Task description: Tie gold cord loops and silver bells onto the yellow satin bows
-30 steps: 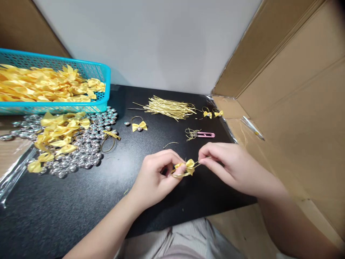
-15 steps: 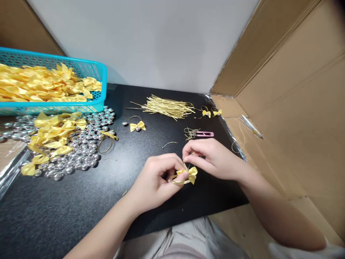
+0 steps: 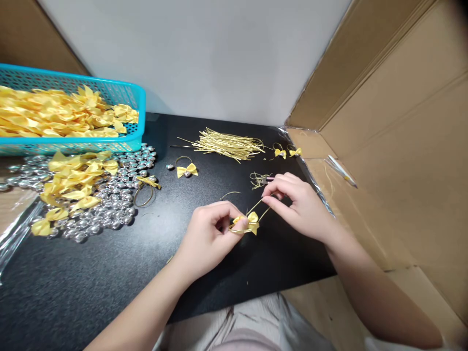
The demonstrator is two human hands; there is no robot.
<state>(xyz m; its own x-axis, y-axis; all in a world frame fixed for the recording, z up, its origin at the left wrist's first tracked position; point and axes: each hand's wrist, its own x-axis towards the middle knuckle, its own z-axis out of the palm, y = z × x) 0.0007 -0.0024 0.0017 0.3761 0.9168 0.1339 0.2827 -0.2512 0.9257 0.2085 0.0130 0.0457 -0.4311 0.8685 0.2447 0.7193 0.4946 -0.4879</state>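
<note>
Between the thumb and fingers of my left hand (image 3: 214, 236) is a yellow ribbon bow (image 3: 253, 223) with a gold ring or loop of cord lying against it. My right hand (image 3: 298, 204) pinches a thin gold cord (image 3: 255, 206) that runs up from the bow; another strand slants from the bow toward the same hand. Pink thread snips (image 3: 269, 179) lie just behind my right fingers, mostly covered by them. A tangle of gold cord ends (image 3: 258, 180) touches the snips' blades.
A turquoise basket (image 3: 143, 117) of yellow bows stands back left. Silver bells or beads (image 3: 95, 226) and loose bows (image 3: 73, 180) spread before it. Gold cords (image 3: 228, 145) lie at the back. Finished-looking bow loops (image 3: 187, 170) rest nearby. A pen-like tool (image 3: 341, 171) lies right, beside cardboard walls.
My right hand has moved up and right, drawing the gold cord out longer and covering the snips. My left hand has shifted slightly up and left with the bow.
</note>
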